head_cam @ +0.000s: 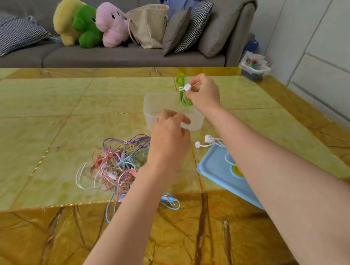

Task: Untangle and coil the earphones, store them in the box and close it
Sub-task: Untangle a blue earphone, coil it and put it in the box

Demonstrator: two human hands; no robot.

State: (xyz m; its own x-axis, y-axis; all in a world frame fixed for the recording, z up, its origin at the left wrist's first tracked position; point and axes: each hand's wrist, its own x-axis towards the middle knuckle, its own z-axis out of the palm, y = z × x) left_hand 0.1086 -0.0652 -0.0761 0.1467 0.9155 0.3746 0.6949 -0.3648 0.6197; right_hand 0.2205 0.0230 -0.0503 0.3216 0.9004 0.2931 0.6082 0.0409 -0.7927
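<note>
Head view: both bare forearms reach forward over the yellow stone table (45, 125). The right hand (203, 95) is raised above the far right corner of the clear box (157, 106), wrist bent, back of the hand toward the camera. Its thumb and fingers pinch a green coil (182, 90) of earphone cable, which hangs upright and is bound at the middle by a white tie (187, 87). The lower end of the coil hangs over the open top of the box; whether it touches the rim cannot be told.

The left hand (169, 132) hovers at the near wall of the box, palm down, fingers loosely curled with the tips toward the rim, gripping nothing that shows. Whether the fingertips touch the plastic cannot be told.

A tangle (116, 165) of pink, purple, blue and white cables lies on the table just left of the left wrist, with blue loops trailing nearer under the forearm. White ties (205, 141) lie between the box and the blue lid (218, 168), which rests flat on the table under the right forearm.

Beyond the table stands a grey sofa (102, 54) with plush toys (90, 24), a bag (150, 24) and cushions (183, 28).
</note>
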